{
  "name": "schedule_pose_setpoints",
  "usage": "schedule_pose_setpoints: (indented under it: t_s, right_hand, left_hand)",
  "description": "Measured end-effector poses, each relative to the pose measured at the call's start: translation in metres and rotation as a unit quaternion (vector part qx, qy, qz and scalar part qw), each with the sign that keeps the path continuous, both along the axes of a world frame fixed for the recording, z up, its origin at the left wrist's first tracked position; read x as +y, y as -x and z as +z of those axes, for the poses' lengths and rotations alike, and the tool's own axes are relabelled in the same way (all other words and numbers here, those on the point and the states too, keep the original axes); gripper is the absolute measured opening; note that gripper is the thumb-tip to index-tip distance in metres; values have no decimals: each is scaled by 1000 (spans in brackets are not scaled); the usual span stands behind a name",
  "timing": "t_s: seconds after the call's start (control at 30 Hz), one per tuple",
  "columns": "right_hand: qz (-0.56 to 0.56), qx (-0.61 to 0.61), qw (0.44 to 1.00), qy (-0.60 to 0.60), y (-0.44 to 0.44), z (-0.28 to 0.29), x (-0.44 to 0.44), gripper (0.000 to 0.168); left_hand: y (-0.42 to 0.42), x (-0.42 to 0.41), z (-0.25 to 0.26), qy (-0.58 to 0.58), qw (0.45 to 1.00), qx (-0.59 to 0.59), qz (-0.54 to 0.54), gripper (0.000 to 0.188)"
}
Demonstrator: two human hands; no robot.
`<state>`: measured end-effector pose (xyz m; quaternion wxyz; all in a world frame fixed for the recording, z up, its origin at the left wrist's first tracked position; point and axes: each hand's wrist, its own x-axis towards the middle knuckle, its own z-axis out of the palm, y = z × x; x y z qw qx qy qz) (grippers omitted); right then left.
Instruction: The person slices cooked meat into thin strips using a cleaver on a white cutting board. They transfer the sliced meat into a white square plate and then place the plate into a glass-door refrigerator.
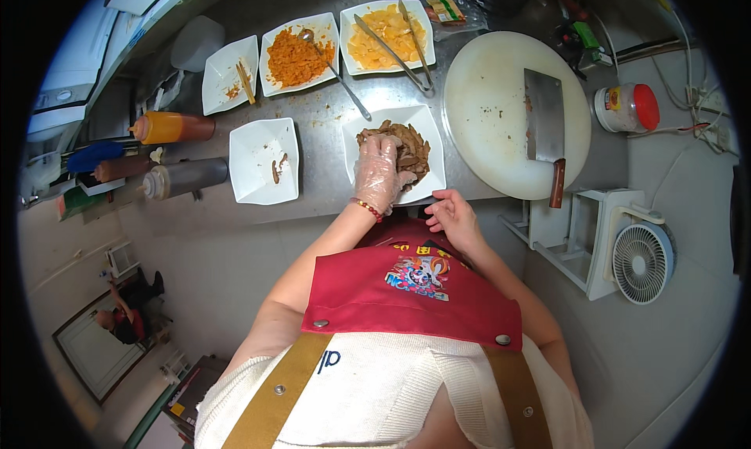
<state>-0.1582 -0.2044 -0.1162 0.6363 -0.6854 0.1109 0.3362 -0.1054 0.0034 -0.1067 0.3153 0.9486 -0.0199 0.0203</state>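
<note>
My left hand (378, 170) wears a clear plastic glove and a beaded bracelet. It reaches into a white square bowl (351, 150), pressing on sliced cooked meat (415, 150). Its fingertips are partly buried, so any grip on the slices is hidden. Bare and holding nothing, my right hand (456, 219) hovers by the near right corner of that bowl with its fingers loosely bent apart. To the left lies another white bowl (249, 182) holding a few meat scraps (276, 170). A long-handled metal spoon (352, 97) extends from shredded orange food (296, 59) towards the meat bowl.
Behind stand a bowl of yellow slices (387, 35) with metal tongs (410, 73), and a bowl with chopsticks (245, 82). On the right, a cleaver (544, 117) rests on a round cutting board (481, 138), beside a red-lidded jar (625, 107). Sauce bottles (176, 126) lie left.
</note>
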Motion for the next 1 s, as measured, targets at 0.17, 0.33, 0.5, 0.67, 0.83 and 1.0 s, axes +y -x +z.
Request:
schedule_pose_setpoints:
  t_s: [0.17, 0.33, 0.5, 0.67, 0.83, 1.0]
  right_hand:
    - [3, -5, 1000, -3, -5, -3, -6, 29]
    - [5, -2, 1000, 1, -6, -4, -9, 29]
    - [9, 5, 1000, 6, -4, -4, -10, 30]
    - [9, 9, 1000, 9, -1, -1, -9, 30]
    - [8, 6, 1000, 18, 2, 2, -8, 28]
    - [7, 10, 1000, 25, 5, 0, -7, 27]
  left_hand:
    - [14, 5, -1, 14, 998, -49, 23, 71]
    - [24, -3, -9, -13, 994, -107, 31, 50]
    - [12, -2, -24, 21, 991, -126, 47, 22]
    - [-1, 8, -38, 33, 989, -122, 81, 12]
    - [9, 21, -35, 46, 991, -110, 56, 13]
    - [25, 23, -37, 28, 994, -96, 42, 17]
